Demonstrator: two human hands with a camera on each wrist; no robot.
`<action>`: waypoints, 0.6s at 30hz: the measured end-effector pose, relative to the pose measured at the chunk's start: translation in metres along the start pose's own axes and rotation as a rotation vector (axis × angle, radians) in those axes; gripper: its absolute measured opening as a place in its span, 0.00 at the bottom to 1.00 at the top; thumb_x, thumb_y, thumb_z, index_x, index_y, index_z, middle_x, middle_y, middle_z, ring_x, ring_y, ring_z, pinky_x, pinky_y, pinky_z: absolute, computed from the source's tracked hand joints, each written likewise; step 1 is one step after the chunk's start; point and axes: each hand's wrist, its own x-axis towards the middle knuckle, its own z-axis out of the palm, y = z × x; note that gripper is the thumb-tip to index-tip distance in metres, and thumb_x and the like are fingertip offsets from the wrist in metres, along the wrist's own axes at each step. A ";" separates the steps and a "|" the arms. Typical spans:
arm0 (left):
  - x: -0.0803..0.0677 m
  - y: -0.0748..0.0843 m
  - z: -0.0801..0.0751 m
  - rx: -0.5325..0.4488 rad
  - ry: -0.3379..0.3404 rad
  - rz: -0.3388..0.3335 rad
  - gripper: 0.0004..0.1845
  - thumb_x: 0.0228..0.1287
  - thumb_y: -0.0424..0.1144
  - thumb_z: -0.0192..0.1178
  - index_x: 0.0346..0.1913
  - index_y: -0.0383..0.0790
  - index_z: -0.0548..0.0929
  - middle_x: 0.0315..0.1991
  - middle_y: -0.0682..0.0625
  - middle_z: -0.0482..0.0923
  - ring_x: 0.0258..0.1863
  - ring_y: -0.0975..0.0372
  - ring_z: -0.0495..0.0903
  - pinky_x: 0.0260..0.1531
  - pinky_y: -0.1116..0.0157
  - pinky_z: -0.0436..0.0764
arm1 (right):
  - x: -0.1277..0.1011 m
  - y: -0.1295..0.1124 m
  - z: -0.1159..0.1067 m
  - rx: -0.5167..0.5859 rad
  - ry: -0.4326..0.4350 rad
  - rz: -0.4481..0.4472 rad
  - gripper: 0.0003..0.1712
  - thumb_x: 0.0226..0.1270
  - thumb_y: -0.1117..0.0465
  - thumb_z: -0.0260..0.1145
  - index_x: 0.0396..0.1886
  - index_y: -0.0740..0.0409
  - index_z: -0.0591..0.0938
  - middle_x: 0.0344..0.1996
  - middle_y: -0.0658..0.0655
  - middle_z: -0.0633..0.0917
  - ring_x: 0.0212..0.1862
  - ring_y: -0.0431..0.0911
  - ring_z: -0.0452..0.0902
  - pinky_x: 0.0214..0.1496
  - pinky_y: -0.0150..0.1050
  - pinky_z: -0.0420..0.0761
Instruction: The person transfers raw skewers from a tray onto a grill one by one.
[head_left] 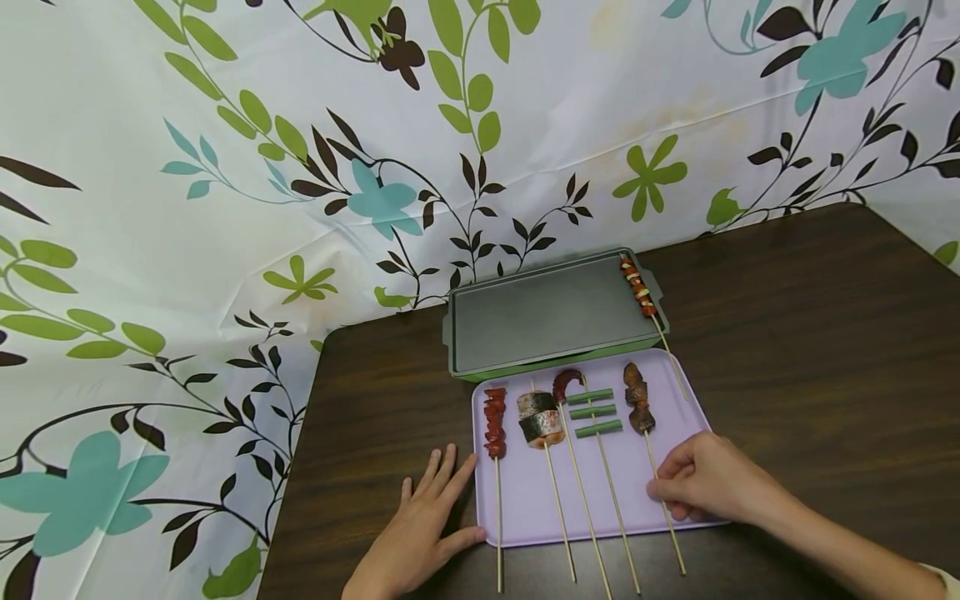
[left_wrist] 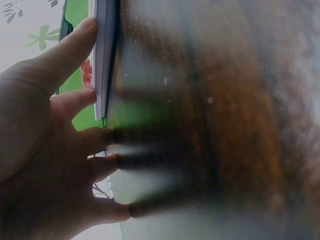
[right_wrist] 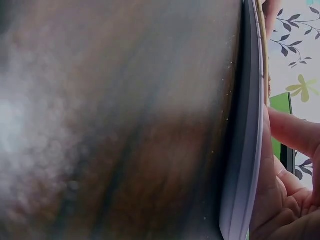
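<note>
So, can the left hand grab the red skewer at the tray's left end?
Probably yes: the left hand is at the left edge of the tray, close to the red skewer, with no other skewer in between.

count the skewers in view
6. Five on the purple tray, left to right: red skewer, banded skewer, curled skewer, green skewer, brown skewer pinched by the right hand; plus a mixed skewer across the right edge of the griddle.

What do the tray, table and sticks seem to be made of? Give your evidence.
Tray: probably plastic, smooth, evenly lilac with rounded corners. Table: wood or wood-look laminate, low sheen, streaked with dark grain. Sticks: likely bamboo or wood, plain, pale tan.
</note>
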 end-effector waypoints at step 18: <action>0.001 0.000 0.000 -0.003 -0.003 -0.005 0.47 0.60 0.72 0.52 0.78 0.65 0.48 0.79 0.45 0.41 0.76 0.46 0.38 0.58 0.25 0.45 | -0.007 0.009 -0.011 0.060 -0.016 -0.053 0.07 0.60 0.64 0.71 0.30 0.66 0.85 0.17 0.52 0.83 0.20 0.40 0.79 0.20 0.36 0.80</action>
